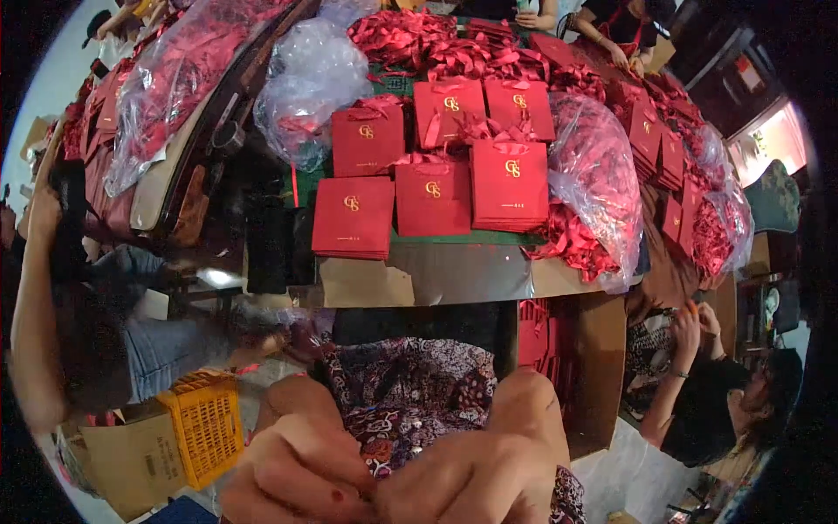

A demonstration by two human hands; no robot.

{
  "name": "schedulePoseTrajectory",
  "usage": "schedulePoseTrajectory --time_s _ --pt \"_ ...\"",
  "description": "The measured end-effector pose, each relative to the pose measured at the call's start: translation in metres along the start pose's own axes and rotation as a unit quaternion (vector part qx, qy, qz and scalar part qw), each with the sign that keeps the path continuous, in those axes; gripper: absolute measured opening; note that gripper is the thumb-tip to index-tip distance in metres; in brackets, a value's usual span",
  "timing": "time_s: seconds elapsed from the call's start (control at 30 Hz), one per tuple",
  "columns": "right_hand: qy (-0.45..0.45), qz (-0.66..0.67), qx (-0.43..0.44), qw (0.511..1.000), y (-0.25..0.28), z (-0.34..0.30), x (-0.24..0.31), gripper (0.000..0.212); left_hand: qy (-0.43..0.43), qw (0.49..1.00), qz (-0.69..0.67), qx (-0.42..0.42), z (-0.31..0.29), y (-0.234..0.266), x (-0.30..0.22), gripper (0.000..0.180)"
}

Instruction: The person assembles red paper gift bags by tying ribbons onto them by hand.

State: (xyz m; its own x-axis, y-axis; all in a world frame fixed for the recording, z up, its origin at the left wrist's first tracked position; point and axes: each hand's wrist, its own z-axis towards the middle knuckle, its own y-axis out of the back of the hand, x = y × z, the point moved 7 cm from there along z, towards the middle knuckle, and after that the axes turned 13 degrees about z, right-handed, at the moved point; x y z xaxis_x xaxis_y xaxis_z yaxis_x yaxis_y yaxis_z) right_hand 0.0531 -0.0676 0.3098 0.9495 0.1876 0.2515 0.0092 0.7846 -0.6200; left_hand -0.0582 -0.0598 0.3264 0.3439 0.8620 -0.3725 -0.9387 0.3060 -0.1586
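I judge the work on the bags to be partway: 6 neat piles lie face up along the near side of the bench, ribbon showing above several of them. Behind, red ribbon heaps up in a tangle, and more bulges inside clear plastic; that looks like the part left to sort. Red goods also stand in a carton under the bench.

The left hand and right hand come together over the lap, well apart from the bags. Their fingers are hidden, so I cannot tell whether these hands grip anything.

All 6 front faces carry a gold monogram with a fine line of print below, too small to make out.
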Motion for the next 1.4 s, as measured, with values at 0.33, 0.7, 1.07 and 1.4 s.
schedulePoseTrajectory --time_s 0.33,0.7,1.07,1.4 --pt "0.010 0.081 0.088 0.993 0.003 -0.013 -0.013 0.038 0.015 0.998 -0.019 -0.053 -0.008 -0.014 0.014 0.010" --pt "0.041 0.029 -0.007 0.999 0.003 -0.005 0.006 0.044 0.095 0.988 -0.102 0.062 -0.002 -0.013 0.024 0.009" --pt "0.240 -0.151 0.067 0.957 -0.006 -0.032 0.000 0.029 0.103 0.976 -0.122 0.146 -0.009 -0.001 0.039 0.014" --pt "0.017 -0.038 -0.066 0.997 0.009 0.011 -0.008 0.012 0.153 0.987 -0.032 -0.036 -0.024 0.029 0.046 0.016"
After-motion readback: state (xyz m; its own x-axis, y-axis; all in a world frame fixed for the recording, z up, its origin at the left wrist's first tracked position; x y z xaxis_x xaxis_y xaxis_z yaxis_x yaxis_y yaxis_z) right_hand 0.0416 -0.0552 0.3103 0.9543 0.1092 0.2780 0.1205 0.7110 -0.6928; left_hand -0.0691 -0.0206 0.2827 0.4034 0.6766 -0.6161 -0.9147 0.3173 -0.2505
